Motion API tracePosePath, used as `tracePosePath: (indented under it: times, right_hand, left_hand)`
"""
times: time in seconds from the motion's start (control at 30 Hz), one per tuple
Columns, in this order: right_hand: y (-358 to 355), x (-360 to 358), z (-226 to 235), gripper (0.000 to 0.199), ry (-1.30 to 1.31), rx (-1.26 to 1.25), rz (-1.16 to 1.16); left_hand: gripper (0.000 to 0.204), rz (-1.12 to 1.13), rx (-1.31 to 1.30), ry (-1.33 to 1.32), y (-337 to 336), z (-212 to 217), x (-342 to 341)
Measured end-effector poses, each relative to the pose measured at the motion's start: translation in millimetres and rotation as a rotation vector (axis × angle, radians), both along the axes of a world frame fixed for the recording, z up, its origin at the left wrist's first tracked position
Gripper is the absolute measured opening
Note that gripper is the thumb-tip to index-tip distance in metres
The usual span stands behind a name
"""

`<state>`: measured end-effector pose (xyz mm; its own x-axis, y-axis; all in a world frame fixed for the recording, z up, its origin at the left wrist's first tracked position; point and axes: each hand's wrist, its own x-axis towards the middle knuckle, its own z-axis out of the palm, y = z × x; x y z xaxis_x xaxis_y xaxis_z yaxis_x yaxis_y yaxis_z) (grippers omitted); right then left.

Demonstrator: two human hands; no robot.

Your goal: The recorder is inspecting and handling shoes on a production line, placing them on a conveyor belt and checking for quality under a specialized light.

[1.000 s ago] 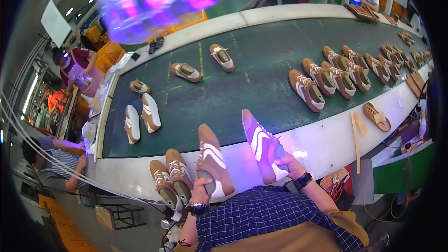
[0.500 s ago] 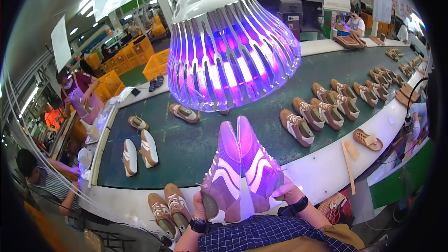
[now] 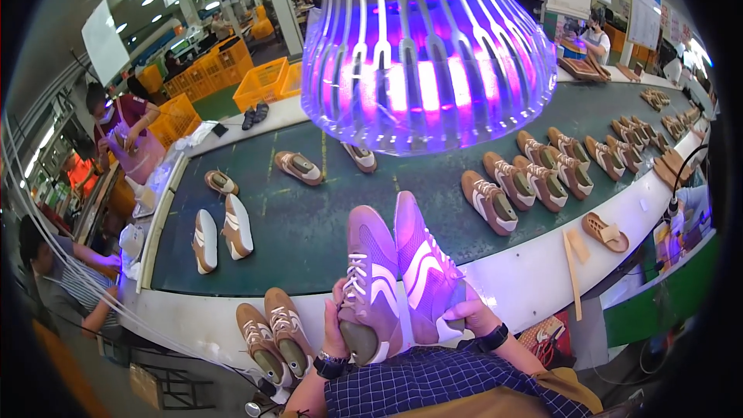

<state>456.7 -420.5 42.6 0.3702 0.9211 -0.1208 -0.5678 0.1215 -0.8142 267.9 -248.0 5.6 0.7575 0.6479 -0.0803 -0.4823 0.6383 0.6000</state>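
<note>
Side by side in front of me, toes pointing away, are two brown sneakers with white stripes and laces. My left hand (image 3: 334, 329) is closed around the heel end of the left sneaker (image 3: 375, 275), whose laces and opening show. In my right hand (image 3: 474, 317) is the heel of the right sneaker (image 3: 420, 271), its striped side turned up. Purple light from a large ribbed lamp (image 3: 429, 70) falls on them, strongest on the right one. Another pair of brown sneakers (image 3: 288, 329) stands on the white ledge by my left forearm.
A green conveyor belt (image 3: 364, 244) carries several sneakers, rows of them at right, two on their sides at left. On its white rim (image 3: 518, 282) lie a tan sandal-like piece (image 3: 604, 232) and a thin strip (image 3: 573, 275). Co-workers sit at left and far right.
The left sneaker has rolled so its laces and opening now show. The right one stays much the same. The lamp sits higher and further right in view.
</note>
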Motion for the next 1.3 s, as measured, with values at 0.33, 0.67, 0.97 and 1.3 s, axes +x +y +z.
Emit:
tracePosePath:
  times: [0.33,0.67,0.97,1.3]
  right_hand:
    - [4,-4,-5,0.089,-0.115,0.0,0.038]
    - [8,10,46,0.071,-1.099,0.241,-0.036]
    - [24,8,8,0.091,0.013,0.031,0.394]
    - [8,21,-37,0.058,0.359,-0.024,-0.03]
  left_hand:
    - [0.051,-0.122,-0.108,0.106,10,-47,-22]
    - [0.05,-0.35,-0.203,-0.235,35,-105,1]
    - [0.051,-0.403,-0.335,-0.112,22,-95,-15]
    - [0.057,-0.24,-0.259,-0.115,19,-47,5]
